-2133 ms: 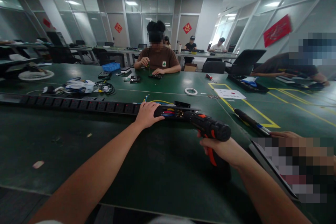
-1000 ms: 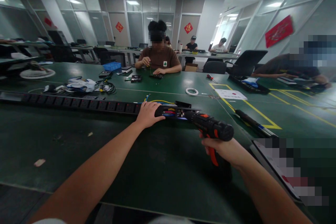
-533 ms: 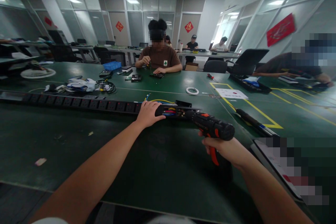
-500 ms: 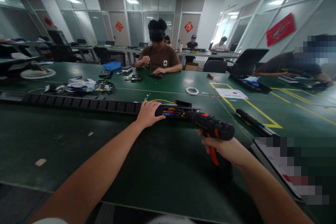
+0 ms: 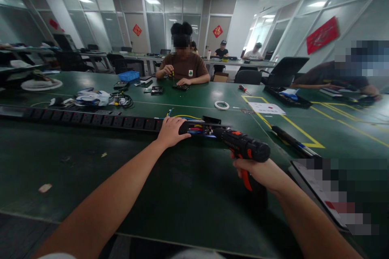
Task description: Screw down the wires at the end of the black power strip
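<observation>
The left forearm enters at the lower left of the frame and reaches up to the centre, where the left hand (image 5: pixel 172 131) lies palm down across a long black power strip (image 5: pixel 103 120) with a row of square sockets. Its fingers bend over the top towards the far edge and the thumb points right along the near edge, so the strip is clamped between them. The strip runs from the left edge of the frame to just right of centre, where its open end shows red, yellow and blue wires (image 5: pixel 196 129). The right forearm rises from the lower right corner, wrist bent, and the right hand (image 5: pixel 257 170) is wrapped round the grip of a black cordless drill with orange accents (image 5: pixel 244 143). Its fingers are closed on the grip beneath the body; whether one presses the trigger I cannot tell. The drill points left, its nose at the open end; contact there is too small to judge. Both hands work above a dark green tabletop (image 5: pixel 182 194).
</observation>
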A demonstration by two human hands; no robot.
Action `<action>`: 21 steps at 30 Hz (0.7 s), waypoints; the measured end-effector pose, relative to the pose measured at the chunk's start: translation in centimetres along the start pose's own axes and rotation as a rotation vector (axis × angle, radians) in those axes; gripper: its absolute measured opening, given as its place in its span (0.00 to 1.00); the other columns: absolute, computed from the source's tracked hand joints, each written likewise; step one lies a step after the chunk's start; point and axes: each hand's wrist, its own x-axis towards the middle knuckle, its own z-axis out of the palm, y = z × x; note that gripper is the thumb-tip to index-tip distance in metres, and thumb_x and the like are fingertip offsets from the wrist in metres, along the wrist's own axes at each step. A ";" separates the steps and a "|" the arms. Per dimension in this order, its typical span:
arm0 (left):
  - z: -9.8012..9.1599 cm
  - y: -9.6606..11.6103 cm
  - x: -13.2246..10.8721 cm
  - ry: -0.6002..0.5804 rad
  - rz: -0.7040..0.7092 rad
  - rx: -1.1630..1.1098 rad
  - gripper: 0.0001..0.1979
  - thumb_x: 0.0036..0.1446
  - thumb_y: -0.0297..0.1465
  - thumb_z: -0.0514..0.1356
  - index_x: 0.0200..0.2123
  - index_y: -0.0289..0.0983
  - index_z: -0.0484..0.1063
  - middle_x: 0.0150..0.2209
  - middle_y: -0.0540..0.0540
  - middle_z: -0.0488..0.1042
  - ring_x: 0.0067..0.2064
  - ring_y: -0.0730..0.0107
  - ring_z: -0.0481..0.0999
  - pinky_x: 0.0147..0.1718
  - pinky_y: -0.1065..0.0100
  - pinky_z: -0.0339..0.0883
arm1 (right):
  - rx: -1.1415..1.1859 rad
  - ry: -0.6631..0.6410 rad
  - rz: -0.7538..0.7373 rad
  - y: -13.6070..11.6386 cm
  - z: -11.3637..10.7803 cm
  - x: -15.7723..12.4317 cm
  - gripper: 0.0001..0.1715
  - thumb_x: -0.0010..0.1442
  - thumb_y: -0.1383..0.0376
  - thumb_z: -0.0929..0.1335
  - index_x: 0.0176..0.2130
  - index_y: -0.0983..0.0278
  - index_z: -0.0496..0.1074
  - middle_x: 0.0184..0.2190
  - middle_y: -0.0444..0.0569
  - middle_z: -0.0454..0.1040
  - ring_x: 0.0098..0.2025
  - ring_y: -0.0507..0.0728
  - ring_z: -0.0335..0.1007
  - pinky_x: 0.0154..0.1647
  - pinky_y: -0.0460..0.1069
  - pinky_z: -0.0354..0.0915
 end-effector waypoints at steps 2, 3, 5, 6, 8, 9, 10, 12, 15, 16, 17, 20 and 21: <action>0.0 0.0 0.0 0.000 0.002 -0.001 0.33 0.67 0.55 0.68 0.66 0.42 0.75 0.66 0.38 0.78 0.68 0.42 0.73 0.72 0.42 0.55 | -0.008 -0.005 -0.005 -0.1 0.0 0.0 0.15 0.47 0.58 0.73 0.37 0.60 0.75 0.20 0.43 0.76 0.26 0.58 0.74 0.30 0.51 0.68; 0.0 0.1 0.0 -0.001 0.003 -0.003 0.33 0.67 0.55 0.68 0.66 0.42 0.75 0.66 0.38 0.78 0.68 0.42 0.73 0.72 0.42 0.55 | -0.010 -0.005 -0.006 -0.1 -0.1 0.0 0.15 0.47 0.58 0.73 0.37 0.60 0.75 0.20 0.43 0.76 0.26 0.58 0.74 0.30 0.51 0.68; -0.1 0.1 0.0 -0.004 0.003 -0.005 0.34 0.67 0.55 0.68 0.66 0.42 0.75 0.66 0.38 0.78 0.68 0.42 0.73 0.72 0.42 0.56 | -0.010 0.001 -0.005 -0.2 -0.1 -0.1 0.15 0.47 0.58 0.73 0.37 0.60 0.75 0.21 0.43 0.76 0.26 0.58 0.74 0.29 0.51 0.68; -0.2 0.1 0.0 -0.003 0.001 -0.003 0.34 0.67 0.55 0.68 0.66 0.42 0.75 0.66 0.38 0.78 0.68 0.42 0.73 0.72 0.42 0.56 | -0.009 0.002 -0.003 -0.2 0.0 -0.1 0.15 0.47 0.58 0.73 0.37 0.60 0.75 0.21 0.43 0.76 0.26 0.58 0.74 0.29 0.51 0.67; -0.2 0.2 0.0 0.000 -0.002 0.003 0.34 0.67 0.56 0.68 0.66 0.42 0.75 0.66 0.38 0.78 0.68 0.42 0.73 0.72 0.42 0.56 | -0.003 0.011 0.004 -0.3 0.0 -0.3 0.16 0.47 0.59 0.73 0.38 0.60 0.76 0.21 0.43 0.76 0.25 0.58 0.74 0.28 0.51 0.67; -0.3 0.2 0.0 0.002 -0.003 0.007 0.33 0.67 0.55 0.68 0.66 0.41 0.75 0.66 0.38 0.78 0.68 0.42 0.73 0.72 0.42 0.56 | 0.002 0.013 0.009 -0.4 0.1 -0.3 0.17 0.47 0.59 0.73 0.39 0.60 0.76 0.21 0.43 0.76 0.25 0.58 0.74 0.28 0.51 0.66; -0.3 0.3 -0.1 0.004 -0.002 0.009 0.33 0.67 0.55 0.68 0.66 0.41 0.75 0.66 0.38 0.78 0.68 0.42 0.73 0.72 0.42 0.56 | 0.005 0.013 0.013 -0.4 0.1 -0.4 0.18 0.47 0.59 0.73 0.40 0.60 0.76 0.21 0.43 0.76 0.25 0.58 0.74 0.28 0.51 0.67; -0.4 0.3 -0.1 0.003 -0.001 0.007 0.33 0.67 0.55 0.68 0.66 0.41 0.75 0.66 0.38 0.78 0.68 0.42 0.73 0.72 0.42 0.56 | 0.009 0.009 0.019 -0.5 0.1 -0.4 0.19 0.47 0.59 0.73 0.41 0.60 0.77 0.21 0.42 0.76 0.25 0.58 0.74 0.29 0.51 0.67; -0.4 0.3 -0.1 -0.004 0.001 -0.004 0.33 0.67 0.55 0.67 0.66 0.43 0.75 0.66 0.39 0.78 0.68 0.42 0.73 0.72 0.42 0.56 | 0.008 0.004 0.013 -0.4 0.1 -0.4 0.19 0.47 0.59 0.73 0.41 0.59 0.77 0.21 0.42 0.75 0.26 0.59 0.75 0.29 0.51 0.67; -0.4 0.3 -0.1 -0.005 0.002 -0.006 0.33 0.67 0.56 0.67 0.66 0.43 0.75 0.66 0.38 0.78 0.68 0.42 0.73 0.72 0.41 0.56 | 0.007 0.004 0.011 -0.3 0.1 -0.3 0.19 0.47 0.59 0.73 0.41 0.59 0.77 0.21 0.42 0.75 0.26 0.59 0.75 0.29 0.51 0.67; -0.4 0.2 -0.1 -0.005 0.003 -0.006 0.33 0.67 0.56 0.67 0.66 0.43 0.75 0.66 0.38 0.78 0.69 0.42 0.73 0.72 0.41 0.56 | 0.007 0.004 0.009 -0.2 0.1 -0.3 0.19 0.48 0.59 0.73 0.41 0.59 0.77 0.21 0.42 0.75 0.26 0.59 0.75 0.28 0.51 0.67; -0.3 0.1 -0.1 0.000 0.006 0.001 0.34 0.67 0.56 0.67 0.67 0.42 0.75 0.66 0.38 0.78 0.68 0.41 0.73 0.72 0.41 0.56 | 0.001 0.002 0.002 0.0 0.0 -0.1 0.18 0.48 0.59 0.73 0.41 0.59 0.76 0.21 0.42 0.76 0.25 0.58 0.75 0.28 0.51 0.68; -0.3 0.1 -0.1 0.001 0.007 0.003 0.34 0.67 0.56 0.67 0.66 0.42 0.75 0.66 0.38 0.78 0.68 0.41 0.73 0.72 0.41 0.56 | 0.000 0.000 -0.001 0.1 0.0 0.0 0.17 0.48 0.59 0.73 0.40 0.60 0.76 0.21 0.42 0.76 0.25 0.58 0.75 0.28 0.51 0.68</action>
